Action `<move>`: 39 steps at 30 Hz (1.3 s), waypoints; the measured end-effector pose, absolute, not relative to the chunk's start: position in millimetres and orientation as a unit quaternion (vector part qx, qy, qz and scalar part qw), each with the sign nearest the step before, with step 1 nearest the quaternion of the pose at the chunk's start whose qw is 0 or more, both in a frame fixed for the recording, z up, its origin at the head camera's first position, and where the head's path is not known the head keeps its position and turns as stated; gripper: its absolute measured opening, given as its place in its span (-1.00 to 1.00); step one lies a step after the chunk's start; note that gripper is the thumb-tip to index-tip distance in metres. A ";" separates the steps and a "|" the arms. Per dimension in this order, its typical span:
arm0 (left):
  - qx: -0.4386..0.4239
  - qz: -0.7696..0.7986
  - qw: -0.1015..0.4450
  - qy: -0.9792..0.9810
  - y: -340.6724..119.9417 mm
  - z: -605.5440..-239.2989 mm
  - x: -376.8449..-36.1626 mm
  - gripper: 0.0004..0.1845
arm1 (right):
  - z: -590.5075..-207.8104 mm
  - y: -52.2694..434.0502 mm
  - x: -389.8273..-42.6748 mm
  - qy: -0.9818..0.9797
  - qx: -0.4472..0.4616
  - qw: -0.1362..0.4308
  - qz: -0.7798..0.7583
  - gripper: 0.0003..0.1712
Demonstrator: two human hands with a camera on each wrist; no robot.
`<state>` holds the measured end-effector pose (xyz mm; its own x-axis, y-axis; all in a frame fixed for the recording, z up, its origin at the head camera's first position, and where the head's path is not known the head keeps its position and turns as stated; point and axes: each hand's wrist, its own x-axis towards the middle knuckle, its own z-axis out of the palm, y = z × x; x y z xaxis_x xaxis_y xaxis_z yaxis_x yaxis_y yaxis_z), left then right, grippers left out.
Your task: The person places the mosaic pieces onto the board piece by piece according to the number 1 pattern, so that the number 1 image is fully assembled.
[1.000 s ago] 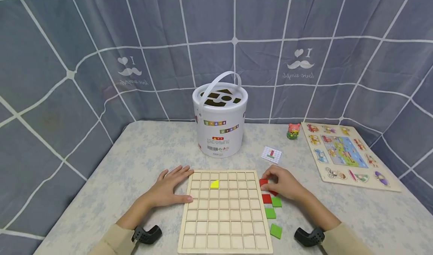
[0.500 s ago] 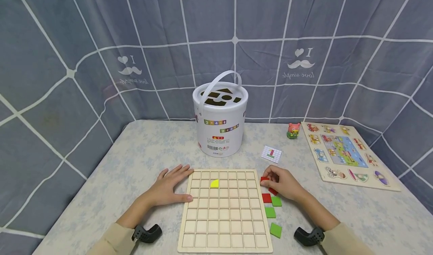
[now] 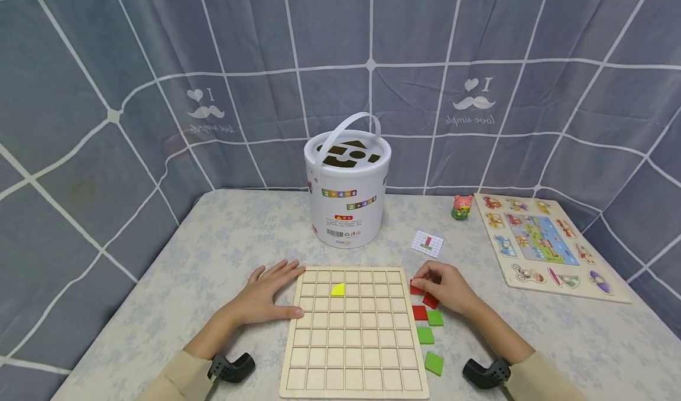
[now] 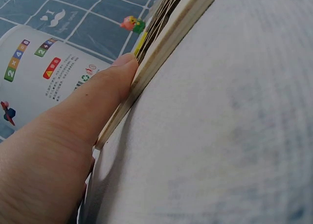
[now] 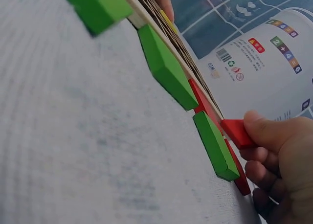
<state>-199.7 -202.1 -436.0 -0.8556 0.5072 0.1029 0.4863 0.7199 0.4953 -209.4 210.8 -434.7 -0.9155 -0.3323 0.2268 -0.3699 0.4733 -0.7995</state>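
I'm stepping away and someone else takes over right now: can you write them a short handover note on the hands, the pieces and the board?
Left hand: flat on the table, thumb against the grid board left edge, steadying it.
Right hand: pinches a red tile just off the board's right edge.
Done: one yellow piece sits in the board's second row.
Left: the held tile, two more red tiles and three green tiles on the table right of the board.

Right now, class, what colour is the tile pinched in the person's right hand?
Red: the right hand pinches a red tile, clearest in the right wrist view.
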 end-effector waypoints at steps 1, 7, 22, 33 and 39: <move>0.267 0.261 0.021 0.927 -202.0 -435.8 -199.6 -0.04 | -434.5 210.5 -209.4 -0.856 0.202 0.023 0.475 -0.94; 0.268 0.259 0.024 0.928 -201.5 -434.7 -199.6 -0.04 | -437.1 213.0 -213.3 -0.843 0.178 0.026 0.506 -0.90; 0.267 0.254 0.025 0.929 -200.4 -434.3 -200.1 -0.03 | -423.6 204.9 -209.2 -0.833 0.182 0.017 0.521 -0.90; 0.266 0.253 0.023 0.930 -201.6 -435.6 -200.8 -0.03 | -417.3 181.7 -205.6 -0.819 0.237 -0.032 0.522 -0.91; 0.266 0.253 0.022 0.930 -202.3 -436.7 -200.5 -0.03 | -416.0 165.3 -207.7 -0.812 0.259 -0.035 0.522 -0.90</move>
